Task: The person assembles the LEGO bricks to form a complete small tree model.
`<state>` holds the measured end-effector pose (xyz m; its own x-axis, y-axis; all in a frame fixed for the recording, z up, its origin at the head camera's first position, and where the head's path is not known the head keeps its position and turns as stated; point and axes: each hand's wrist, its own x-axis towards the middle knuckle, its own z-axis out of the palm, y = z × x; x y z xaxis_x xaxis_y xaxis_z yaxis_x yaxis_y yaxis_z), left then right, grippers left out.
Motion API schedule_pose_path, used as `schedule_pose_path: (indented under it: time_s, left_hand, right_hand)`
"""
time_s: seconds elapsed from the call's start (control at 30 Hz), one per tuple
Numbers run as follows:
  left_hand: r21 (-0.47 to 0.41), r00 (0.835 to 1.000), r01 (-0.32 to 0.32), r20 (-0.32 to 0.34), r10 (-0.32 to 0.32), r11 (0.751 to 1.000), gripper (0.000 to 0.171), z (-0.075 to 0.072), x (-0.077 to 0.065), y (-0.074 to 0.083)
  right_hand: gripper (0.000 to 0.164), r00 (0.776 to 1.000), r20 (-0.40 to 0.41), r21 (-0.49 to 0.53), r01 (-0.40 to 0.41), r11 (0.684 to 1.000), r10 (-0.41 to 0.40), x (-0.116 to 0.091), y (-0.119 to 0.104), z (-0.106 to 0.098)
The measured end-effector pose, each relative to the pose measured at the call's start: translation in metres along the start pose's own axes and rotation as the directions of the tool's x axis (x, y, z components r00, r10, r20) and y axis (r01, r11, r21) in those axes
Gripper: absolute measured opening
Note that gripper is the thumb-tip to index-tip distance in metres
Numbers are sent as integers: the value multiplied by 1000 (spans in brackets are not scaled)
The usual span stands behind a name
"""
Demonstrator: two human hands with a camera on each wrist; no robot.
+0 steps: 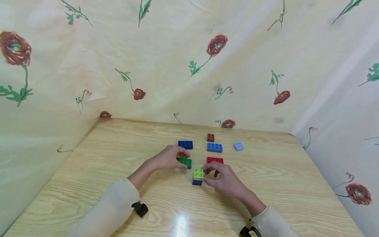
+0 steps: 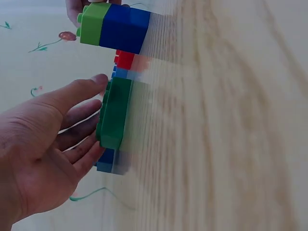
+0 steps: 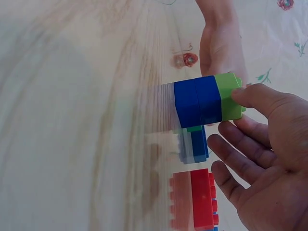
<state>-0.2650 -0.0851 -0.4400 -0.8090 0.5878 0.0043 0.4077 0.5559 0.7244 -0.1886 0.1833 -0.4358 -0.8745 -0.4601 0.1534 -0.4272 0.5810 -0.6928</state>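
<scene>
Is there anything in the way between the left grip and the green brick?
No, nothing I can see. The left grip is right at the green brick, though I can't tell if it's holding it. A dark blue brick sits farther back, and the little tower stands nearer the person, to the right.

The studded plastic bricks are plain: lime-green square brick point(image 1: 198, 173), dark blue square brick point(image 1: 197, 182), green oblong brick point(image 1: 186, 162), red oblong brick point(image 1: 215, 160), dark blue oblong brick point(image 1: 185, 144), mid-blue oblong brick point(image 1: 214, 147), brown square brick point(image 1: 210, 137), pale blue square brick point(image 1: 238, 146). The tan wooden tabletop point(image 1: 118, 144) has wavy darker grain; the cream sheet point(image 1: 165, 42) carries red-brown flowers point(image 1: 217, 45) with green leaves point(image 1: 193, 68).
</scene>
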Motion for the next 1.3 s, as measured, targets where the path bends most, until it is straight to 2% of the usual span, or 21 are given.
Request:
schedule_pose_path:
  time_s: [0.23,0.33,0.47,0.7,1.07,1.3]
  left_hand:
    - [42,1000,7,16,-8,999,36,3,6,-6]
    - [34,1000,17,18,-18,999,34,2,5,-4]
    - [3,999,32,-1,-32,999,33,-3,0,2]
    - [-4,998,0,-70,-1,1000,35,-13,-7,11]
    - [-40,995,-16,-103,12,999,34,-19,-18,14]
    - [-53,996,-39,-83,35,998,35,-21,-26,21]
  right_hand:
    - [26,1000,1,-2,3,1000,-3,1,1,0]
    - [26,1000,0,-1,7,1000,-7,2,0,0]
    - [27,1000,3,-2,8,1000,-8,3,-1,0]
    - [28,1000,16,-5,4,1000,-4,3,-2,-1]
    - [28,1000,12,-4,8,1000,-8,6,-2,-2]
    - [27,1000,8,-10,-4,1000,4,9,-3,-3]
